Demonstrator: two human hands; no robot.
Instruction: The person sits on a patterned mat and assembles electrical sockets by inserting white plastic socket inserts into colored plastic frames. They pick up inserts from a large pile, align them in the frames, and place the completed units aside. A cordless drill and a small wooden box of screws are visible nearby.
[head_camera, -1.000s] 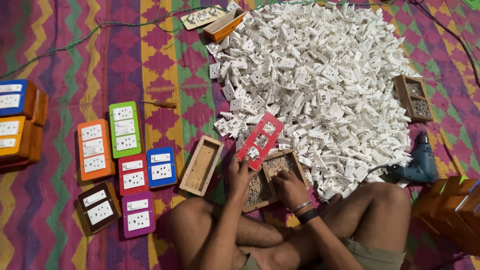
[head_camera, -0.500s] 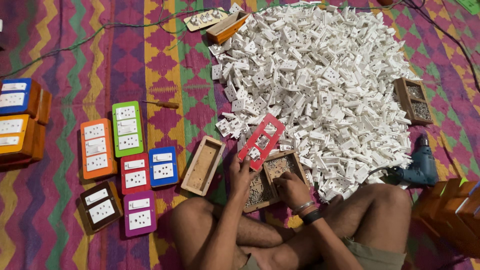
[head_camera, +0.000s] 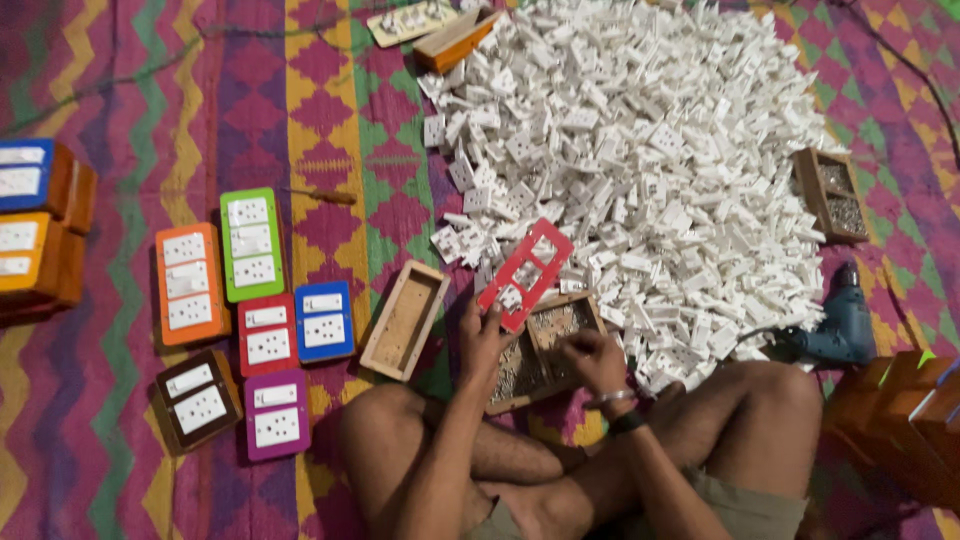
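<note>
The left hand (head_camera: 482, 335) is gripping a flat red plate (head_camera: 525, 274) with rectangular cutouts beside the wooden tray (head_camera: 545, 350), where the right hand (head_camera: 592, 357) is curling, its fingertips hidden.

We see a woven cloth mat (head_camera: 120, 420), matt and coarse, under a heap of smooth white plastic socket pieces (head_camera: 640, 150). The left hand (head_camera: 482, 340) holds a red frame plate (head_camera: 525, 272) that looks like matt painted board or plastic, while the right hand (head_camera: 592, 358) rests in a rough bare-wood tray (head_camera: 545, 350) of small dull metal bits. Beside it we note an unfinished wooden box (head_camera: 405, 320) and a drill (head_camera: 840, 325) in smooth blue-grey plastic.
</note>
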